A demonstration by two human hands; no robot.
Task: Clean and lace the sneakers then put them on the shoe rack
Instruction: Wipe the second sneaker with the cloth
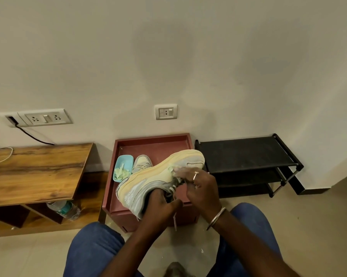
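Observation:
A pale grey sneaker with a cream sole (148, 181) is tipped on its side, sole facing the wall, above the maroon tray (152, 139). My left hand (160, 204) grips it at the ankle opening from below. My right hand (198, 186) presses its soapy fingertips and a small light scrap against the side near the laces. A loose lace end (175, 220) dangles below the shoe. The second sneaker (142, 163) stands in the tray behind, toe toward me. The black shoe rack (248, 154) stands to the right against the wall, its shelves bare.
A light blue dish (123, 167) with pale scraps sits in the tray at the left. A wooden table (36, 172) stands left, with a plastic water bottle (64, 209) lying on its lower shelf. Wall sockets and a black cable are behind. My knees in blue jeans frame the floor.

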